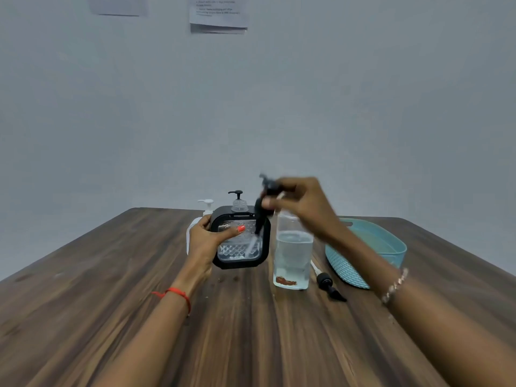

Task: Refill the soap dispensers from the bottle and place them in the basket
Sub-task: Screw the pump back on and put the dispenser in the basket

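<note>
- Left grip clasps the black-framed soap dispenser at mid desk.
- Right grip pinches a blurred black pump, its tube over that dispenser.
- The clear bottle stands just right of it; the teal basket sits further right.

My left hand reaches forward, fingers wrapped round the left side of the black dispenser, thumb across its front. My right hand hovers, blurred, just above and right of that dispenser, fingers pinching a black pump. Both forearms are bare.
</note>
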Available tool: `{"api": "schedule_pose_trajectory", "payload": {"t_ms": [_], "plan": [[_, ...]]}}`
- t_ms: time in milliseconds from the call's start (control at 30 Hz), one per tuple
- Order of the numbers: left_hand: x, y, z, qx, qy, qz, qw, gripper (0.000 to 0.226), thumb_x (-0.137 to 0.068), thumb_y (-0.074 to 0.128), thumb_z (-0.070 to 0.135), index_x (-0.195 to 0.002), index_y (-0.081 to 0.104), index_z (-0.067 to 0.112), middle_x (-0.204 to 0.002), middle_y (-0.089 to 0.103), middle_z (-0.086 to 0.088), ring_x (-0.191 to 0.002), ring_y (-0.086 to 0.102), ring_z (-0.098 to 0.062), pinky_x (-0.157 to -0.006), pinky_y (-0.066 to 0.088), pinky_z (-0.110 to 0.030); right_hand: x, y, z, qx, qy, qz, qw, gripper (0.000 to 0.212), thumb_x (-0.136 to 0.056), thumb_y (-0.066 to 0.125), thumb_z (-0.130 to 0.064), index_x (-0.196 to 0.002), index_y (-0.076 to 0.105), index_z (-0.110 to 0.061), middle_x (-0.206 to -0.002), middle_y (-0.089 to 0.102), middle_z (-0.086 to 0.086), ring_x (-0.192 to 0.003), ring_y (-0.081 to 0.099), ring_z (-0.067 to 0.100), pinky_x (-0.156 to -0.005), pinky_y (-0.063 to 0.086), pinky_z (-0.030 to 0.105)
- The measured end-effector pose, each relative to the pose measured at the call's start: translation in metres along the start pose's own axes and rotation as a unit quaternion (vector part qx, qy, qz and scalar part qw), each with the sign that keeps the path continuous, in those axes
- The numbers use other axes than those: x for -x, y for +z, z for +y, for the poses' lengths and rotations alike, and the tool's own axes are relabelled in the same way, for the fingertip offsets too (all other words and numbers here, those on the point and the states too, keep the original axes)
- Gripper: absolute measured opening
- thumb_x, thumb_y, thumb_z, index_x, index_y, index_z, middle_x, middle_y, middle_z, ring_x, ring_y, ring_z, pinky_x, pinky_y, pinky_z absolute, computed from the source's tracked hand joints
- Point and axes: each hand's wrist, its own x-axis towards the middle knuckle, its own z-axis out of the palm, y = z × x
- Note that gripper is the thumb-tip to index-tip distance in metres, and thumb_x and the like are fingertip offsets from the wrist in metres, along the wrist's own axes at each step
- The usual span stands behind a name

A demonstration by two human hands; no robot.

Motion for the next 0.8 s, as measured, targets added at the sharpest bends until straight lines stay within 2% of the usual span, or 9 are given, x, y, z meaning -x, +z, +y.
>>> {"api": "schedule_pose_trajectory", "payload": {"t_ms": [67,133,267,333,433,600,800], "plan": [[0.002,0.003,0.001,-0.01,-0.005,-0.005,1.0,0.042,-0.052,0.084,-0.002,-0.086,0.065,0.015,-0.087,0.072,-0.007,-0.08,0.068,-0.028,-0.078,0.055,-0.042,-0.025,-0.015,-0.011,-0.069,-0.02,0.094,0.993,0.01,-0.075,0.067,0.003,-0.079,0.069,-0.006,-0.066,0.069,-0.004,-0.06,0.061,0.015,-0.055,0.048,0.03],[0.005,0.006,0.004,-0.015,-0.011,-0.013,1.0,0.042,-0.055,0.083,-0.002,-0.089,0.064,0.014,-0.091,0.071,-0.009,-0.085,0.068,-0.03,-0.081,0.055,-0.045,-0.045,-0.026,-0.018,-0.099,-0.024,0.157,0.982,0.005,-0.076,0.065,0.001,-0.078,0.068,-0.003,-0.066,0.068,-0.002,-0.06,0.062,0.013,-0.052,0.047,0.027],[0.009,0.011,0.01,-0.024,-0.011,-0.022,0.999,0.043,-0.055,0.084,-0.001,-0.09,0.063,0.014,-0.095,0.071,-0.01,-0.09,0.068,-0.032,-0.084,0.055,-0.047,-0.066,-0.035,-0.021,-0.074,-0.013,0.188,0.979,0.004,-0.079,0.065,0.0,-0.075,0.068,0.0,-0.069,0.064,0.009,-0.063,0.059,0.02,-0.053,0.047,0.031],[0.01,0.014,0.013,-0.029,-0.011,-0.027,0.999,0.043,-0.055,0.084,-0.001,-0.09,0.063,0.013,-0.095,0.071,-0.011,-0.089,0.068,-0.032,-0.084,0.055,-0.047,-0.071,-0.034,-0.02,-0.054,-0.004,0.182,0.982,0.005,-0.079,0.065,0.0,-0.076,0.068,0.004,-0.068,0.064,0.01,-0.062,0.058,0.021,-0.052,0.046,0.031],[0.012,0.015,0.015,-0.031,-0.009,-0.031,0.999,0.048,-0.053,0.085,0.001,-0.094,0.064,0.01,-0.099,0.071,-0.016,-0.089,0.068,-0.032,-0.085,0.054,-0.049,-0.072,-0.03,-0.016,-0.033,0.016,0.148,0.988,0.006,-0.079,0.066,0.0,-0.074,0.068,0.002,-0.065,0.063,0.009,-0.055,0.057,0.014,-0.051,0.044,0.028],[0.015,0.017,0.02,-0.033,-0.008,-0.033,0.999,0.045,-0.054,0.085,0.0,-0.091,0.063,0.014,-0.097,0.071,-0.012,-0.09,0.069,-0.033,-0.084,0.055,-0.05,-0.064,-0.016,-0.006,-0.013,0.044,0.099,0.994,0.01,-0.078,0.07,-0.002,-0.08,0.069,0.007,-0.072,0.066,0.015,-0.057,0.056,0.014,-0.053,0.044,0.028],[0.019,0.023,0.028,-0.023,-0.008,-0.033,0.999,0.043,-0.056,0.083,-0.001,-0.09,0.063,0.013,-0.096,0.071,-0.012,-0.09,0.068,-0.032,-0.082,0.056,-0.045,-0.049,0.003,0.008,0.055,0.096,0.023,0.994,0.016,-0.076,0.075,-0.015,-0.087,0.073,-0.003,-0.082,0.072,0.011,-0.066,0.061,0.012,-0.06,0.047,0.026]]}}
